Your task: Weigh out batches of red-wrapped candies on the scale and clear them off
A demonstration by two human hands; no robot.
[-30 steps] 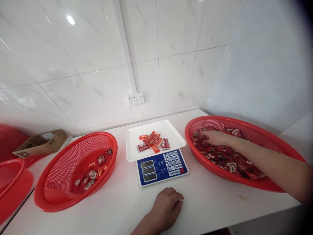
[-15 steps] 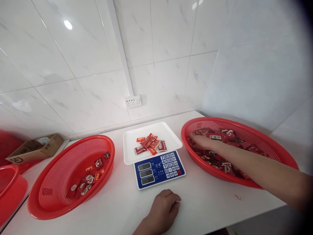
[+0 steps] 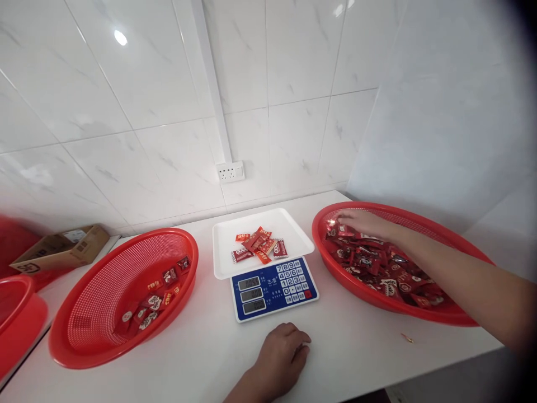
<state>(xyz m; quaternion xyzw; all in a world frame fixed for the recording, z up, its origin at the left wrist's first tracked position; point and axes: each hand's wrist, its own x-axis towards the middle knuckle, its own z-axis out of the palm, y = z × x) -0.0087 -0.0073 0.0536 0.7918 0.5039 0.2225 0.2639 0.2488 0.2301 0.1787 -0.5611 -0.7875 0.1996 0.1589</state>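
My left hand (image 3: pixel 283 358) rests on the white tabletop in front of the scale, fingers curled in, with nothing visible in it. At the right, my right hand (image 3: pixel 361 221) is over the far left part of a red plastic basket (image 3: pixel 321 246) heaped with small red packets (image 3: pixel 369 263). Its fingertips pinch a shiny red packet (image 3: pixel 332 224), partly hidden by the fingers. Between the baskets stands a blue-and-white digital scale (image 3: pixel 274 291). Several red and orange packets (image 3: pixel 259 245) lie piled on its white tray (image 3: pixel 226 263).
A second red basket (image 3: pixel 94 302) at the left holds several packets (image 3: pixel 153 302). Beyond it sit a cardboard box (image 3: pixel 62 252) and another red container (image 3: pixel 17 313). A small golden scrap (image 3: pixel 406 338) lies near the front edge. A tiled wall with a socket (image 3: pixel 230 172) stands behind.
My right hand has risen from among the packets in the right basket, a shiny packet now at its fingertips. My left hand and the pile on the scale stay as they were.
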